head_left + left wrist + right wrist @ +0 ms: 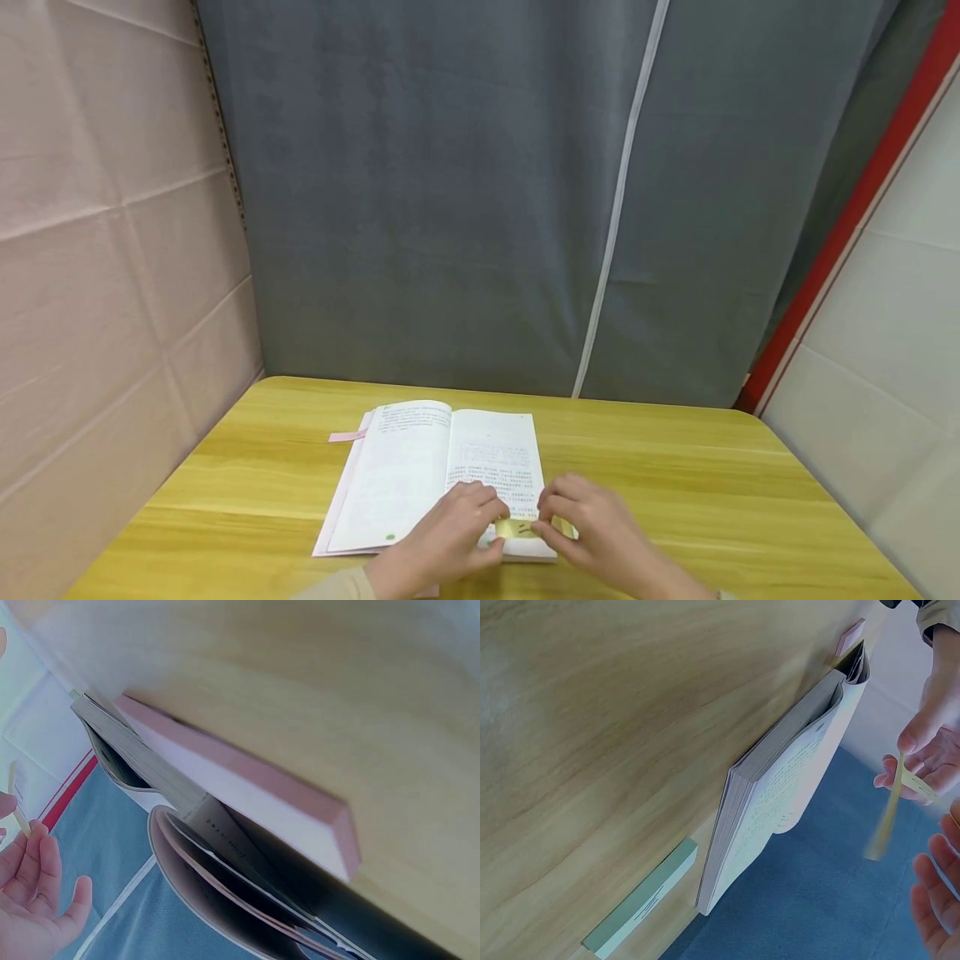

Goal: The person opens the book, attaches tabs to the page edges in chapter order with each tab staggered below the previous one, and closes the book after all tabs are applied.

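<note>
A book lies open on the table, its right page [491, 442] printed with lines of text. Over that page's lower part, my left hand [457, 533] pinches the left end of a yellow paper strip [514, 528] with dark marks. Near the strip's other end is my right hand [588, 521], thumb and fingers curled toward each other; the left wrist view shows this hand's fingertips [31, 831] pinching a pale strip. In the right wrist view, the left thumb [916, 735] presses on the yellow strip [889, 817], one part hanging down and another reaching toward the right hand.
A pink block [255, 787] lies close to the book's near edge. To the right of the book lies a green block [641, 900] with small print. A pink tab [347, 436] sticks out of the book's left side. A grey curtain [450, 208] hangs behind the table.
</note>
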`<state>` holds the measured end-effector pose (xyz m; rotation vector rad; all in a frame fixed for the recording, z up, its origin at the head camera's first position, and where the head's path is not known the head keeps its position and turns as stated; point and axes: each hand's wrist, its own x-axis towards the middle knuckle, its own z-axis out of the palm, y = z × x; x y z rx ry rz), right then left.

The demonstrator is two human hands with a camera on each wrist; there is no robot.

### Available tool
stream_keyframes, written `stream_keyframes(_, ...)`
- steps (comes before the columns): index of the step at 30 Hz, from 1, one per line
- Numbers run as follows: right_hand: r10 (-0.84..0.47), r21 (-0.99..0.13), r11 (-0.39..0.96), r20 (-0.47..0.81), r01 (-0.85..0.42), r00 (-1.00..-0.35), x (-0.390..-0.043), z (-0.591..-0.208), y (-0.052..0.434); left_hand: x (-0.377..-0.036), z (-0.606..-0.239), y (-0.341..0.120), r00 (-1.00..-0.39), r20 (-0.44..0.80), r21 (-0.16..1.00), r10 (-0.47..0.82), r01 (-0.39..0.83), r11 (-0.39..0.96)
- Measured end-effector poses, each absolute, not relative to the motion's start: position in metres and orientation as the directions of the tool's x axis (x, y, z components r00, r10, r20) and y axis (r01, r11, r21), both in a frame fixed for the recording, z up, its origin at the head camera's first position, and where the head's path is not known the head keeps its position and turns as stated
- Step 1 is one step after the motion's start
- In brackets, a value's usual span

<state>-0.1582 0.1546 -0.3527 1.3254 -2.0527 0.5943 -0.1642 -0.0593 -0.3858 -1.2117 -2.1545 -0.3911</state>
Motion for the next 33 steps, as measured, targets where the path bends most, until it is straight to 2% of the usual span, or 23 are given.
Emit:
stream_keyframes(8, -0.667, 0.048, 0.301, 0.725, -0.952, -0.174, -0.156, -0.351, 0.152, -0.165, -0.388, -0.058, -0.37, 0.669, -0.058, 0.645, 0.839, 0.541)
stream_keyframes(13, -0.654, 0.051, 0.269, 0.743, -0.962, -0.144, -0.155, -0.35, 0.15, -0.166, -0.388, -0.059, -0.375, 0.668, -0.07, 0.643, 0.828, 0.556)
stream_keyframes(23, -0.597, 0.001, 0.338, 0.773, -0.941, -0.214, -0.157, -0.345, 0.157, -0.162, -0.387, -0.07, -0.461, 0.598, -0.066, 0.655, 0.786, 0.614)
stream_keyframes(33, -0.594, -0.026, 0.413, 0.75, -0.91, -0.291, -0.163, -0.343, 0.168, -0.145, -0.386, -0.083, -0.472, 0.509, -0.084, 0.72, 0.805, 0.587)
